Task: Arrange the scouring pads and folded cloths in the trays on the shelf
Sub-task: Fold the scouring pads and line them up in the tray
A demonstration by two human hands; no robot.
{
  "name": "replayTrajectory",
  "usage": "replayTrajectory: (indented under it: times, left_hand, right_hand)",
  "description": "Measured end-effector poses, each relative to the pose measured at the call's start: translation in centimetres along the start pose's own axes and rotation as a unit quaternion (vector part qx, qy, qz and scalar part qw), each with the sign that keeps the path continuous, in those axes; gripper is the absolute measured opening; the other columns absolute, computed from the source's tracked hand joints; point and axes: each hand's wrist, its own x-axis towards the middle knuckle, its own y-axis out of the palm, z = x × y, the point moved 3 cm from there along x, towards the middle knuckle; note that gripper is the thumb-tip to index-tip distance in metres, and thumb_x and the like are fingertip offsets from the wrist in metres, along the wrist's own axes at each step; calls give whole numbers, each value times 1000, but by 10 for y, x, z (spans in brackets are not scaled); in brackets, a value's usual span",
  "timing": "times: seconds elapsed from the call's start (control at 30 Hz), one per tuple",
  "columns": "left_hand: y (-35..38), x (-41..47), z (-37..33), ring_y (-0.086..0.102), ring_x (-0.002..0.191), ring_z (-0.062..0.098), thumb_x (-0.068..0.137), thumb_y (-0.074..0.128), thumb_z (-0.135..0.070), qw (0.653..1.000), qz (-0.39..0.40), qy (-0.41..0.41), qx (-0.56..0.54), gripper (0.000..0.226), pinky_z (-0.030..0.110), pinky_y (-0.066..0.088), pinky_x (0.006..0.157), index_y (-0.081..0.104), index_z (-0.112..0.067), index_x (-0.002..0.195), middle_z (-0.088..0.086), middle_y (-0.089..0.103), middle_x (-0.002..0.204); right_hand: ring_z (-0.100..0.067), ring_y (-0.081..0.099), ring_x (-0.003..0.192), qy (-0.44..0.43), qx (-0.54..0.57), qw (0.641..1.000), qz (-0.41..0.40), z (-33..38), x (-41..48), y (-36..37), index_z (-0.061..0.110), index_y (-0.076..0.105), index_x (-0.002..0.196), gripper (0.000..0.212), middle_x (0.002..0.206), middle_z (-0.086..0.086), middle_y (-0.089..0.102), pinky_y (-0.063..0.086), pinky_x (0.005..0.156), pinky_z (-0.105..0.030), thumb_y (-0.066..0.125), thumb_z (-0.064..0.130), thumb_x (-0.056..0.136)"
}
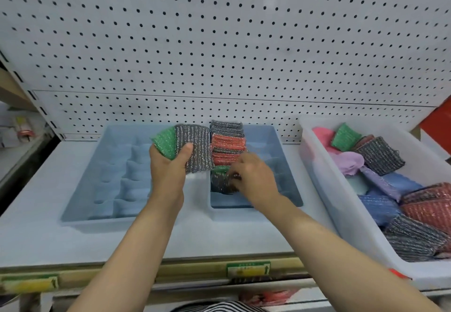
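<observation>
Gripping two pads (188, 146), left hand (168, 167) hovers over blue trays (97, 180); right hand (255, 177) pinches a dark pad (219, 182); white bin (317, 172) alongside.

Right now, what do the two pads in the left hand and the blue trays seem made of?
Grey pad and green pad: ribbed knit with glinting metallic thread, probably over soft filling. Blue trays: smooth matte plastic, judging by moulded dividers and rounded rims.

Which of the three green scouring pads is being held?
The green pad gripped beside a grey pad in the left hand; a second green pad sits in the blue tray, a third green pad in the white bin.
</observation>
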Motion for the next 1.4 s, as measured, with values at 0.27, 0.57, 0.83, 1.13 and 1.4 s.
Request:
replayTrajectory:
  times: [0.27,0.57,0.83,1.13,1.4]
  left_hand:
    - [5,-11,4,67,110,29,91,68,-7,998,62,-13,-9,43,45,58,89,50,-12,130,11,68,121]
    - [16,-6,6,68,99,22,100,56,-20,998,52,-8,-21,28,37,57,67,54,-14,128,6,68,117]
    - [-1,18,0,63,90,6,101,55,-17,997,-63,23,-31,23,23,52,73,53,-21,123,-9,64,103]
    - [6,19,3,64,85,2,101,55,-16,998,-58,15,-35,23,21,52,72,54,-22,123,-11,65,100]
    - [1,18,3,63,90,4,101,55,-17,997,-63,14,-29,22,20,52,71,54,-23,122,-11,64,103]
  right_hand:
    - [-10,69,86,272,502,821,-14,9,13,-38,22,73,93,24,92,5,74,56,77,-26,74,44,84]
    - [-22,71,90,336,704,622,64,5,15,-29,0,66,111,29,104,-13,74,60,77,-32,72,14,87]
    - [4,52,62,215,340,915,36,-16,1,-45,19,71,95,26,71,14,59,38,59,-5,86,27,75]
    - [-6,65,85,173,183,966,55,-11,7,-44,21,76,105,29,93,8,73,53,86,-28,82,33,79]
    - [-18,65,107,107,117,986,45,-4,3,-53,22,74,114,34,117,4,72,48,92,-31,79,32,82]
